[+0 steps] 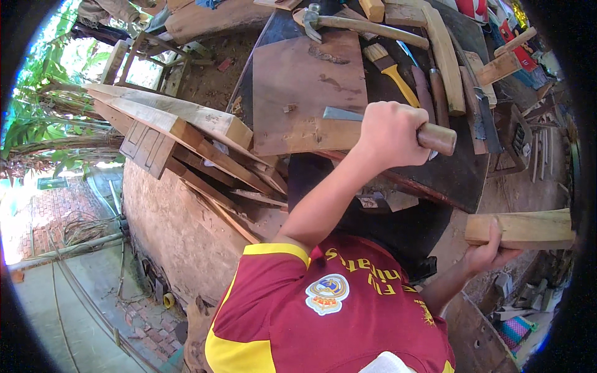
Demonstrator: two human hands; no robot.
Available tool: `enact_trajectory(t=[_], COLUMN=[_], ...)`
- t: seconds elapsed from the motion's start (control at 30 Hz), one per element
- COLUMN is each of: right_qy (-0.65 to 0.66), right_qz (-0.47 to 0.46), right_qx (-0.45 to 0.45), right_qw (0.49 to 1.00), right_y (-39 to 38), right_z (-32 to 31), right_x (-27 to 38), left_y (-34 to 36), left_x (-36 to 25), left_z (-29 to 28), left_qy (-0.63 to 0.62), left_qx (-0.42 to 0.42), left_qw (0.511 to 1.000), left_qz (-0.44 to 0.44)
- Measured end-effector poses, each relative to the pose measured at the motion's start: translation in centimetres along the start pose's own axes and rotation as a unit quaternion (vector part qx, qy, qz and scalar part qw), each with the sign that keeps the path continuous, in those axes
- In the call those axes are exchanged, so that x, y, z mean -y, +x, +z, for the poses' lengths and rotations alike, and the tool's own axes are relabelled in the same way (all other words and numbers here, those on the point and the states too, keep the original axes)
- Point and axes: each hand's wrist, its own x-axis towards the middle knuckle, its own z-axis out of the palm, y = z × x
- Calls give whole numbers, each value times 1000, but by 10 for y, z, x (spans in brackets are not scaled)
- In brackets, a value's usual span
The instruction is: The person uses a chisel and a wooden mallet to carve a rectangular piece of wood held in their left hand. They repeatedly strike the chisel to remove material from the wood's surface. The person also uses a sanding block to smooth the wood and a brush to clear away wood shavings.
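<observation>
The left hand (pixel 395 130) is a tight fist around the handle of a chisel (pixel 341 114). The blade points left over the flat brown board (pixel 305 81); I can't tell if they touch. The right hand (pixel 488 253) grips a wooden block (pixel 521 229), right of the board and nearer the body. Chisel and block both run mostly left to right. The left hand is closer to the board. A gap with the dark table's (pixel 460 177) edge parts handle and block. A paintbrush (pixel 393 74) lies right of the board; a claw hammer (pixel 373 26) lies by its far edge.
</observation>
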Motion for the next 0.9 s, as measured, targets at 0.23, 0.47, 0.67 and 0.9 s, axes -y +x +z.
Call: enact_trajectory(t=[0.23, 0.47, 0.67, 0.9], right_qy=[-26, 120, -220, 0], right_qz=[-64, 26, -189, 65], right_qx=[30, -152, 380, 101], right_qw=[997, 981, 878, 993], right_y=[25, 48, -17, 24], right_z=[-11, 44, 60, 41], right_x=[3, 26, 1, 4], left_y=[7, 12, 8, 17], left_x=[0, 3, 6, 8], left_z=[4, 3, 1, 4], left_qy=[-13, -24, 37, 27], left_qx=[-40, -72, -46, -53], left_qw=[999, 996, 996, 996], left_qz=[-18, -41, -66, -69])
